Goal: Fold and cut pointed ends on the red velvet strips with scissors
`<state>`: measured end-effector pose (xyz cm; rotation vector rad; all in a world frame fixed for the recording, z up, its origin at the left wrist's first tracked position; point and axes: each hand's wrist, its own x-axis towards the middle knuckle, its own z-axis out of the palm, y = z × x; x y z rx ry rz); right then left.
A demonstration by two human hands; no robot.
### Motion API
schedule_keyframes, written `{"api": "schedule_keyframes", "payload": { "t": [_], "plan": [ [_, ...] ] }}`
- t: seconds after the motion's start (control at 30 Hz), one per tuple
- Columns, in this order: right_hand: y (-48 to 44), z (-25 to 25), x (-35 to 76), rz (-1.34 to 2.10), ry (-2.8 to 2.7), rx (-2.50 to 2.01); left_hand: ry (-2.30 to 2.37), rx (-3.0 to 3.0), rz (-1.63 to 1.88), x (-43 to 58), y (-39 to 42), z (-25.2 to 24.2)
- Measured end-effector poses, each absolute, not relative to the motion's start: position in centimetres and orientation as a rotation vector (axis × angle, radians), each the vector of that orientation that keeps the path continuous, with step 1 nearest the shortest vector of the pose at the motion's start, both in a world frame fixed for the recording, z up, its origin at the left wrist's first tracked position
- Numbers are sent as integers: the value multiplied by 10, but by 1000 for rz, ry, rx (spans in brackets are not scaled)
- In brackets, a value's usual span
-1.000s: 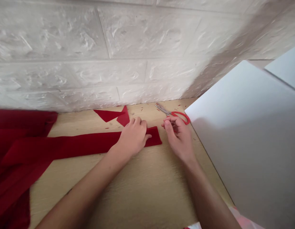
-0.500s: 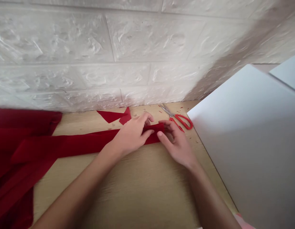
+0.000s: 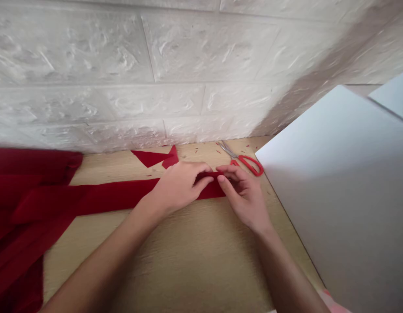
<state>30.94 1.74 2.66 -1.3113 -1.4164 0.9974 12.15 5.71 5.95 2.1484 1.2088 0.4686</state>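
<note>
A long strip of dark red fabric runs across the wooden tabletop from a heap of the same cloth on the left. Near its right end, my left hand pinches the upper edge between thumb and fingers. Close beside it, my right hand grips the same edge at the strip's end, thumb in front and fingers behind. The edge looks folded between the two hands. Just beyond my right hand lie scissors with red handles, partly hidden by my fingers.
The red cloth heap covers the left side. Two small red scraps and tiny thread bits lie by the white brick-textured wall. A white panel rises at the right edge of the wooden tabletop.
My left fingers have closed down onto the strip's upper edge, and my right thumb and fingers have drawn together on it. The heap, scraps and scissors stay in place.
</note>
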Motion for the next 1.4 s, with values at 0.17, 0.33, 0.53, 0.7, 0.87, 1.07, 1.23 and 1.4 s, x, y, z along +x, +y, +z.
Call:
{"api": "schedule_keyframes", "payload": {
  "t": [0.17, 0.33, 0.53, 0.7, 0.87, 1.07, 1.23, 1.4],
  "plan": [
    [19, 25, 313, 1033, -1384, -1297, 1261, 2133, 525, 118, 60, 64],
    [21, 21, 312, 1064, -1333, -1285, 1245, 2147, 560, 119, 60, 63],
    [21, 20, 310, 1053, -1293, -1269, 1265, 2191, 542, 123, 58, 62],
    [22, 20, 309, 1057, -1282, -1276, 1275, 2216, 538, 125, 55, 59],
    [21, 21, 308, 1054, -1282, -1273, 1268, 2224, 542, 125, 55, 57],
    [19, 25, 307, 932, -1312, -1320, 1290, 2232, 515, 126, 56, 59],
    [18, 27, 306, 877, -1339, -1315, 1305, 2250, 549, 127, 53, 58],
    [18, 27, 306, 878, -1344, -1313, 1289, 2270, 566, 129, 51, 55]
  ]
}}
